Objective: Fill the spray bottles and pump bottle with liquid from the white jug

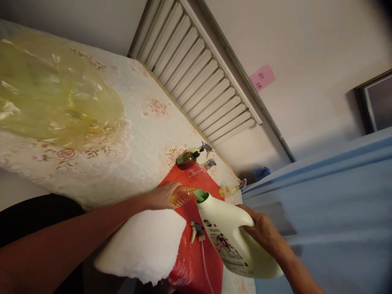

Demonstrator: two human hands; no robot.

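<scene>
My left hand [162, 196] is closed around a small clear bottle [183, 196] with orange-yellow contents, its neck pointing right. My right hand [263, 228] grips the handle of a large pale jug [232, 241] with a printed label, tilted so its green mouth [201, 196] meets the small bottle's neck. Whether liquid is flowing I cannot make out. Below them a detached spray trigger [198, 231] with a thin tube lies on the red plastic sheet [211, 261]. A dark spray bottle [186, 159] and a clear pinkish spray bottle [196, 171] stand just beyond.
A yellow spray bottle [229, 190] is behind the jug. White cloth or paper [147, 245] lies below my left forearm. A yellow plastic bag [61, 98] covers part of the floral tablecloth [141, 155]. A radiator [196, 69] and blue curtain [337, 212] border the table.
</scene>
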